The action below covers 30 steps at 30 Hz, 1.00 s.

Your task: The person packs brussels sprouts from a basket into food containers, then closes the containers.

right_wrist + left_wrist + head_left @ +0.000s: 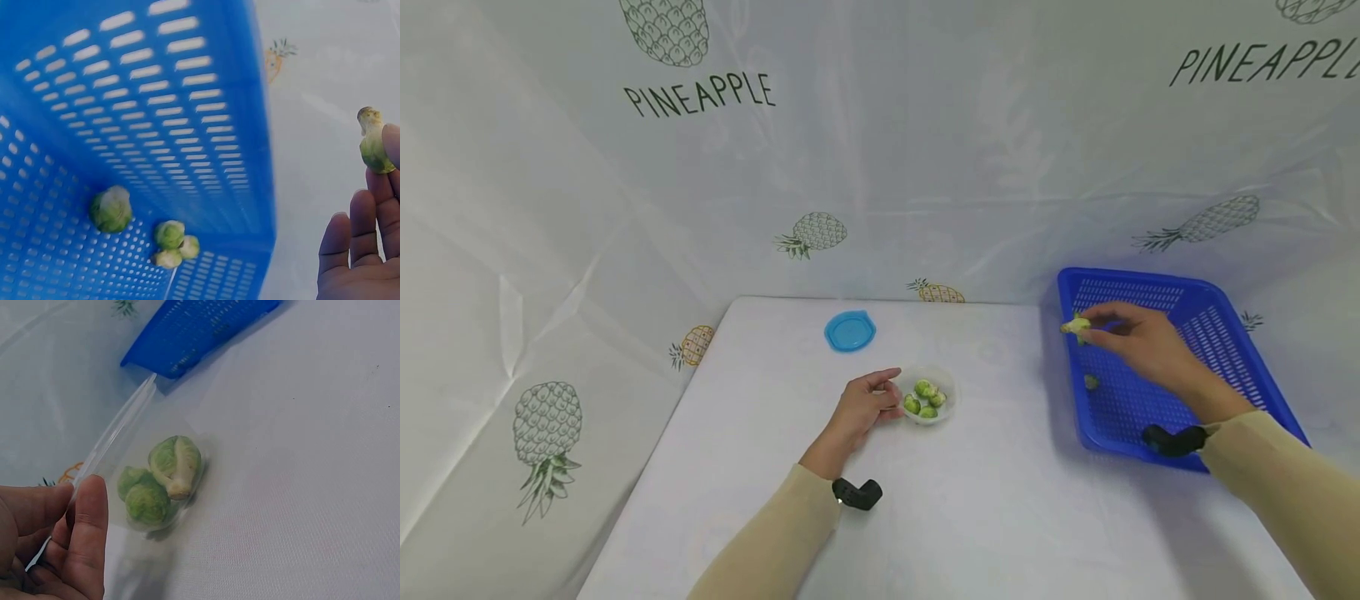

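Observation:
My left hand (865,404) pinches the rim of a clear plastic bowl (953,392) between thumb and fingers, as the left wrist view shows. Inside that bowl lie several green Brussels sprouts (928,412). Over the left edge of a blue basket (1078,417), my right hand (1138,342) pinches another Brussels sprout (376,147) by thumb and fingertips, its pale stem end pointing away. More sprouts sit on the basket floor in the right wrist view, a single one (112,209) and a small cluster (170,236).
A light-blue round lid (850,332) lies on the white table (985,517), behind the bowl. The slotted basket stands at the table's right side. Pineapple-printed sheeting (880,150) hangs behind and at the left.

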Each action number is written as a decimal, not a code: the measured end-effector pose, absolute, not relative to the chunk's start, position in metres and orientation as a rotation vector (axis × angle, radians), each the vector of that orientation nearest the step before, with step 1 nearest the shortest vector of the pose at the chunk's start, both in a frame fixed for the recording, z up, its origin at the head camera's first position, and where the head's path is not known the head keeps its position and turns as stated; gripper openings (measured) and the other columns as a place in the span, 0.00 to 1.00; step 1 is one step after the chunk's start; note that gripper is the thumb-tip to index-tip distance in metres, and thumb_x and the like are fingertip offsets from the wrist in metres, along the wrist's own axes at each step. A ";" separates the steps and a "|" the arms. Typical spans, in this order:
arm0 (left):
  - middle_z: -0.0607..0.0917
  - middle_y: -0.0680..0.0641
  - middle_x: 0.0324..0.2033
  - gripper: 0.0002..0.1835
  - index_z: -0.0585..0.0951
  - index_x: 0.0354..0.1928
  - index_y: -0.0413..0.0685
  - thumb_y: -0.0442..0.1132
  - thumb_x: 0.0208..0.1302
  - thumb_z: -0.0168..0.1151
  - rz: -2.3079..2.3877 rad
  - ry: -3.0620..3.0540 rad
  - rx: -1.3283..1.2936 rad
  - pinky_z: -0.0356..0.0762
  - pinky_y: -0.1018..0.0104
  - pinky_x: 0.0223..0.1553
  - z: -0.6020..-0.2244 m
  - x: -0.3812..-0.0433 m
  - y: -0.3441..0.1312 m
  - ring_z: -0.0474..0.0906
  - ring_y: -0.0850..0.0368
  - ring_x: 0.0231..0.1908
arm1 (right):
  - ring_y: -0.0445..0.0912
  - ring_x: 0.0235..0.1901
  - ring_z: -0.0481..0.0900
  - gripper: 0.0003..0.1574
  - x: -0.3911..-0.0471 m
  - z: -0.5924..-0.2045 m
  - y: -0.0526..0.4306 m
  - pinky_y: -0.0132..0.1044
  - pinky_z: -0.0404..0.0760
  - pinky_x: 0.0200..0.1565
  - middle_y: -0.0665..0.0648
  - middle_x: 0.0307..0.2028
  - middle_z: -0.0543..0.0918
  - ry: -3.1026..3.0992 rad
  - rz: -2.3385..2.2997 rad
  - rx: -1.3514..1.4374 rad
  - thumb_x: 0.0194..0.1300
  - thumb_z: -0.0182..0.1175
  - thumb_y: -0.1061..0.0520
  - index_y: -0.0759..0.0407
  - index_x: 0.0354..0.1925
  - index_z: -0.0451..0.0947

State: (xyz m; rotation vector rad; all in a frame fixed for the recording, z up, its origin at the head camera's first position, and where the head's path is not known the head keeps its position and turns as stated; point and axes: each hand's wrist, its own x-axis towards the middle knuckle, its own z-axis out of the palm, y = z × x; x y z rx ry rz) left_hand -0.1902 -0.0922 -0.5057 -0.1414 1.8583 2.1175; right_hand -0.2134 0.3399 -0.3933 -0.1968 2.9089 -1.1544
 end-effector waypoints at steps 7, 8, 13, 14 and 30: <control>0.76 0.49 0.42 0.27 0.78 0.71 0.43 0.24 0.72 0.61 2.117 1.861 -0.138 0.91 0.66 0.45 -0.504 -0.190 -0.092 0.80 0.58 0.38 | 0.40 0.48 0.80 0.29 -0.209 -0.387 0.325 0.36 0.82 0.43 0.60 0.59 0.82 2.908 -1.178 -0.239 0.73 0.67 0.38 0.53 0.62 0.82; 0.76 0.49 0.42 0.27 0.78 0.72 0.43 0.24 0.72 0.61 2.117 1.862 -0.135 0.91 0.66 0.45 -0.504 -0.190 -0.092 0.80 0.58 0.38 | 0.42 0.48 0.80 0.28 -0.209 -0.386 0.323 0.35 0.82 0.42 0.60 0.58 0.82 2.905 -1.186 -0.254 0.73 0.67 0.39 0.53 0.62 0.82; 0.76 0.48 0.42 0.27 0.77 0.72 0.42 0.24 0.72 0.61 2.119 1.858 -0.133 0.91 0.66 0.45 -0.503 -0.189 -0.092 0.80 0.58 0.38 | 0.43 0.49 0.79 0.24 -0.205 -0.386 0.313 0.31 0.84 0.39 0.59 0.57 0.82 2.890 -1.225 -0.311 0.74 0.67 0.43 0.54 0.61 0.83; 0.76 0.48 0.43 0.27 0.77 0.72 0.42 0.24 0.72 0.61 2.119 1.858 -0.132 0.91 0.66 0.45 -0.503 -0.189 -0.092 0.80 0.58 0.38 | 0.43 0.48 0.79 0.23 -0.204 -0.386 0.311 0.31 0.84 0.39 0.60 0.57 0.82 2.888 -1.233 -0.329 0.75 0.67 0.45 0.54 0.61 0.83; 0.76 0.46 0.44 0.28 0.76 0.72 0.41 0.24 0.72 0.62 2.135 1.852 -0.134 0.91 0.65 0.45 -0.506 -0.189 -0.092 0.80 0.58 0.39 | 0.38 0.47 0.79 0.18 -0.188 -0.387 0.261 0.30 0.83 0.37 0.55 0.54 0.84 2.850 -1.383 -0.449 0.73 0.69 0.51 0.54 0.58 0.84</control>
